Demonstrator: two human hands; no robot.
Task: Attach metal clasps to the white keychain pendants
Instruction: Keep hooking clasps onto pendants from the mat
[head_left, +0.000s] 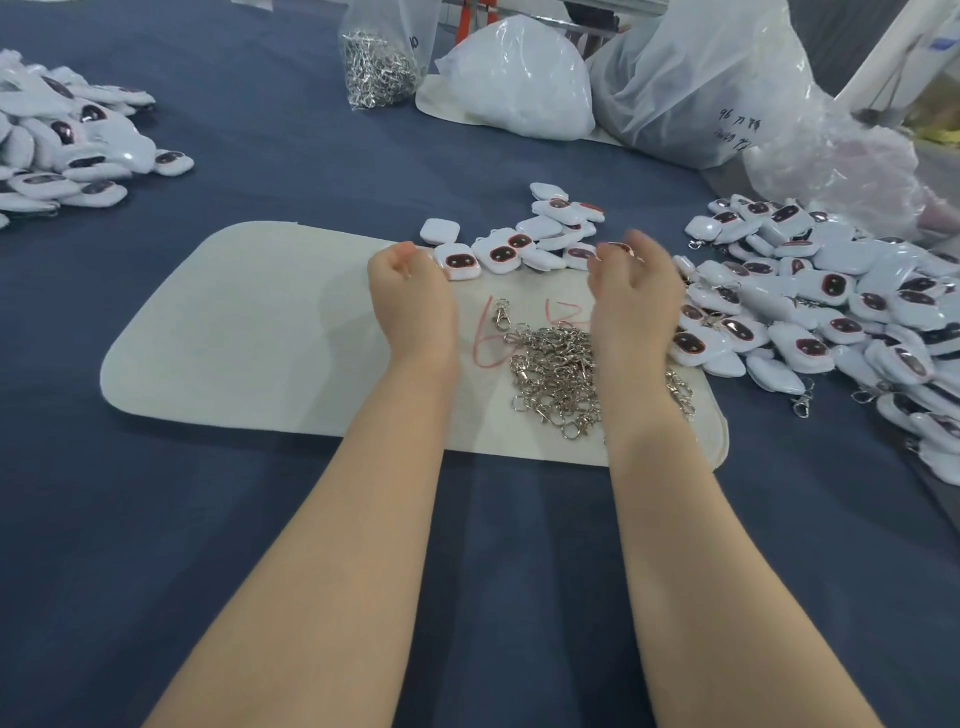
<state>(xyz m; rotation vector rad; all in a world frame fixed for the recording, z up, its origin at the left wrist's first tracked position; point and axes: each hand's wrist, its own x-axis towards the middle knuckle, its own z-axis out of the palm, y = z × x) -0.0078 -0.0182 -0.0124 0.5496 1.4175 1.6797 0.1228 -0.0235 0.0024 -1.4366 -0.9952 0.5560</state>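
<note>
Three heaps of white pendants lie on the desk (208, 519): left heap (67, 145) at its far left, middle heap (540, 239) on the one white mat's (234, 338) far edge, right heap (831, 306) along the right edge. One pile of metal clasps (561, 374) lies on the mat between the forearms; one bag of clasps (379, 67) stands at the far edge. The left hand (410, 291) and the blurred right hand (634, 296) curl their fingers at the middle heap; whether either grips anything cannot be told.
</note>
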